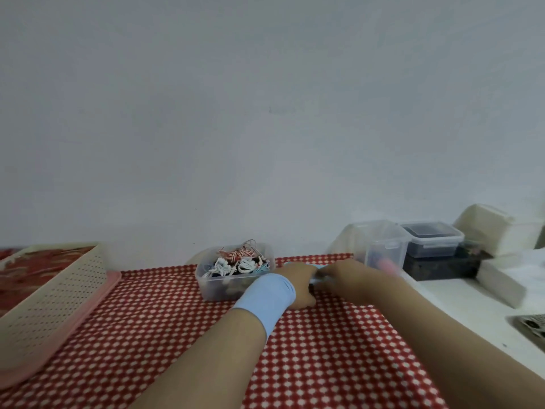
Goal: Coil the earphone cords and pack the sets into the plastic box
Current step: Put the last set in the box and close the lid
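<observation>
A clear plastic box (216, 287) stands on the red-and-white patterned cloth (165, 314), holding several coiled earphone sets in white, red-striped and blue. Just to its right my two hands meet above the cloth. My left hand (298, 286), with a light blue wristband, and my right hand (343, 276) both pinch a pale blue earphone cord (315, 265), which shows as a blurred strip between and above the fingers. Most of the cord and my fingertips are hidden behind the backs of my hands.
A cream perforated basket (50, 299) nested in a pink one lies at the left. At the back right stand a clear lidded container (380, 243), a lidded tub with dark contents (432, 240), a black box and white foam blocks (501, 283). A plain wall rises behind.
</observation>
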The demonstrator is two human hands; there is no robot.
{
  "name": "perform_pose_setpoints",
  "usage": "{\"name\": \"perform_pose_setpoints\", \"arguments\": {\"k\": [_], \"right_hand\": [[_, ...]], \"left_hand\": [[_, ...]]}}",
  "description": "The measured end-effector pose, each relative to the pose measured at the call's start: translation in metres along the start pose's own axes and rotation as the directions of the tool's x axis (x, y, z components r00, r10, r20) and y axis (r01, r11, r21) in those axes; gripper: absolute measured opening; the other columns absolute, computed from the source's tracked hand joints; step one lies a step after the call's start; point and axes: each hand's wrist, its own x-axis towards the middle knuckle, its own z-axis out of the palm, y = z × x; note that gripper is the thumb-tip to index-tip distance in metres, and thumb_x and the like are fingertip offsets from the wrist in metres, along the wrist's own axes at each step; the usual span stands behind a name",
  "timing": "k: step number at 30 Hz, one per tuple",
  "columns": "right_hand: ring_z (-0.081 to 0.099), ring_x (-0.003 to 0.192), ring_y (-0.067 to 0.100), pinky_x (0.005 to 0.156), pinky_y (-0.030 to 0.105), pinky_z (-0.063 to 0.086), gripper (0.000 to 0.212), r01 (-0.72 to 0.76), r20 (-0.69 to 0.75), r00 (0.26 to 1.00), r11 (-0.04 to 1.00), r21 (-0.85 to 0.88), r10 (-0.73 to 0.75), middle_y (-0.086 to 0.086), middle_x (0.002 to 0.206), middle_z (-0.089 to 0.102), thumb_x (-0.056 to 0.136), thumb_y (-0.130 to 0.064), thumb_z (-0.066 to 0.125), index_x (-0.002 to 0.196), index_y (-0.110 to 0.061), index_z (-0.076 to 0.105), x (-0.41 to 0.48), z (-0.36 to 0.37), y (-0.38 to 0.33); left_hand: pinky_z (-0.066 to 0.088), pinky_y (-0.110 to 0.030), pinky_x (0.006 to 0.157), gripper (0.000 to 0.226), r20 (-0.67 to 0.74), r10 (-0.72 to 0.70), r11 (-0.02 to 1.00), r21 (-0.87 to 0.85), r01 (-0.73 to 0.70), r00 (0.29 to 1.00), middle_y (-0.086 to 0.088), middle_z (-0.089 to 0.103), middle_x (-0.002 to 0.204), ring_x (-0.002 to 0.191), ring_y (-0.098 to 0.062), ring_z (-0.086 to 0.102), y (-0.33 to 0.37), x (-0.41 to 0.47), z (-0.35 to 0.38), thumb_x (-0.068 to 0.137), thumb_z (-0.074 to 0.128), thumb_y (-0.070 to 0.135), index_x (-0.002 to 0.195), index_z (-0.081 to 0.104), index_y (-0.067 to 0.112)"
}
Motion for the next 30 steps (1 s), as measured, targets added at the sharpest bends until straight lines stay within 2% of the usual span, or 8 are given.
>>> {"name": "perform_pose_setpoints", "arguments": {"k": [3, 6, 10, 16, 19, 23, 26, 30], "right_hand": [[0.063, 0.108, 0.014, 0.097, 0.036, 0.047, 0.034, 0.069, -0.172, 0.984, 0.995, 0.078, -0.055, -0.007, 0.118, 0.071, 0.103, -0.049, 0.044, 0.120, -0.035, 0.069, -0.001, -0.008, -0.003], [0.064, 0.093, 0.010, 0.090, 0.041, 0.050, 0.028, 0.137, -0.333, 0.937, 0.988, 0.068, -0.107, -0.011, 0.099, 0.073, 0.101, -0.044, 0.047, 0.109, -0.037, 0.072, 0.000, -0.020, -0.009], [0.061, 0.097, 0.012, 0.089, 0.041, 0.050, 0.023, 0.282, -0.494, 0.842, 0.957, 0.063, -0.215, -0.009, 0.109, 0.073, 0.101, -0.030, 0.057, 0.117, -0.032, 0.074, 0.003, -0.031, -0.027], [0.061, 0.117, 0.010, 0.094, 0.016, 0.036, 0.026, 0.323, -0.553, 0.822, 0.913, 0.251, -0.139, -0.005, 0.125, 0.070, 0.101, -0.026, 0.059, 0.122, -0.021, 0.073, 0.016, -0.028, -0.078], [0.061, 0.111, 0.010, 0.094, 0.018, 0.039, 0.023, 0.294, -0.570, 0.821, 0.879, 0.374, -0.032, -0.003, 0.122, 0.071, 0.099, -0.025, 0.062, 0.118, -0.018, 0.073, 0.026, -0.022, -0.094], [0.059, 0.088, 0.005, 0.069, 0.011, 0.038, 0.019, 0.233, -0.598, 0.792, 0.845, 0.482, 0.123, -0.004, 0.103, 0.070, 0.100, -0.025, 0.059, 0.109, -0.017, 0.074, 0.039, -0.016, -0.102], [0.054, 0.081, -0.002, 0.064, 0.012, 0.036, 0.016, 0.221, -0.604, 0.783, 0.841, 0.493, 0.149, -0.009, 0.096, 0.067, 0.100, -0.029, 0.059, 0.103, -0.021, 0.073, 0.045, -0.011, -0.102], [0.056, 0.083, -0.004, 0.067, 0.009, 0.038, 0.014, 0.258, -0.645, 0.754, 0.848, 0.463, 0.123, -0.014, 0.093, 0.066, 0.099, -0.030, 0.061, 0.102, -0.023, 0.073, 0.048, -0.009, -0.102]], "left_hand": [[0.052, -0.039, 0.083, 0.025, -0.140, -0.046, 0.994, -0.104, 0.032, 0.989, -0.004, 0.066, 0.108, 0.095, -0.026, 0.062, -0.008, -0.002, -0.015, 0.095, 0.047, 0.010, 0.109, 0.064, 0.022], [0.049, -0.033, 0.084, 0.030, -0.271, -0.094, 0.969, -0.247, 0.025, 0.958, 0.001, 0.068, 0.110, 0.098, -0.022, 0.063, -0.013, -0.013, -0.035, 0.099, 0.046, 0.013, 0.109, 0.070, 0.028], [0.046, -0.027, 0.088, 0.030, -0.428, -0.151, 0.942, -0.335, -0.001, 0.891, 0.002, 0.063, 0.124, 0.100, -0.018, 0.061, -0.026, -0.026, -0.055, 0.100, 0.052, 0.014, 0.121, 0.068, 0.027], [0.039, -0.031, 0.103, 0.025, -0.606, -0.299, 0.908, -0.417, 0.026, 0.737, 0.001, 0.056, 0.124, 0.120, -0.017, 0.048, -0.082, -0.053, -0.064, 0.099, 0.045, 0.018, 0.115, 0.064, 0.020], [0.044, -0.035, 0.101, 0.024, -0.559, -0.405, 0.871, -0.476, 0.120, 0.723, -0.003, 0.056, 0.125, 0.115, -0.020, 0.052, -0.105, -0.057, -0.058, 0.100, 0.041, 0.016, 0.117, 0.058, 0.017], [0.045, -0.033, 0.087, 0.026, -0.473, -0.547, 0.787, -0.571, 0.232, 0.691, -0.006, 0.054, 0.121, 0.107, -0.026, 0.057, -0.116, -0.048, -0.054, 0.099, 0.041, 0.019, 0.121, 0.053, 0.011], [0.051, -0.036, 0.078, 0.027, -0.342, -0.420, 0.883, -0.365, 0.293, 0.841, -0.003, 0.064, 0.092, 0.082, -0.023, 0.061, -0.117, -0.037, -0.045, 0.096, 0.040, 0.030, 0.091, 0.061, 0.015], [0.047, -0.037, 0.089, 0.036, -0.155, -0.295, 0.934, -0.257, 0.249, 0.943, -0.002, 0.064, 0.121, 0.104, -0.022, 0.060, -0.108, -0.028, -0.037, 0.100, 0.036, 0.042, 0.124, 0.057, 0.024]]}}
